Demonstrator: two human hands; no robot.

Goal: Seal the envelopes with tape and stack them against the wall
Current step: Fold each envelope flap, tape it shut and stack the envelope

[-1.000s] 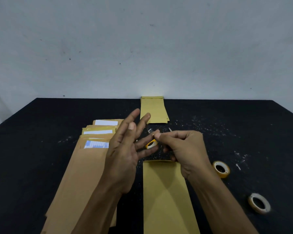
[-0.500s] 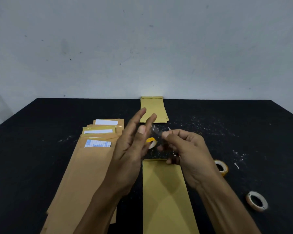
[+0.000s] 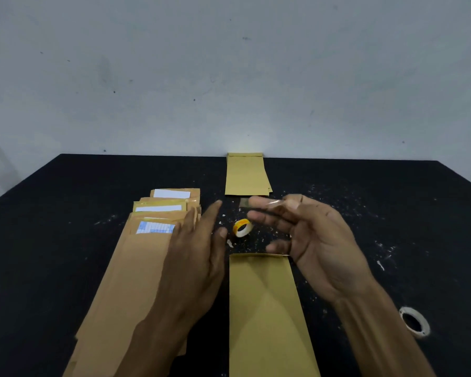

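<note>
A tan envelope [image 3: 264, 308] lies flap-end away from me on the black table [image 3: 65, 213], between my hands. My right hand [image 3: 318, 240] hovers above its top right corner, palm turned toward me, and pinches a short strip of clear tape [image 3: 256, 201] between thumb and forefinger. My left hand [image 3: 199, 257] is held up with straight fingers over the edge of the pile of unsealed envelopes [image 3: 131, 273] at the left and holds nothing. A small stack of envelopes [image 3: 245, 174] lies against the wall. A yellow tape roll [image 3: 242, 227] sits between my fingertips.
A white tape roll [image 3: 415, 321] lies at the right near my right forearm. Small paper and tape scraps are scattered over the table's middle and right. The grey wall [image 3: 229, 77] closes off the table's far edge.
My hands have drawn apart. The right hand turned palm up and shifted right with the tape strip; the left moved left and lower, away from the strip.
</note>
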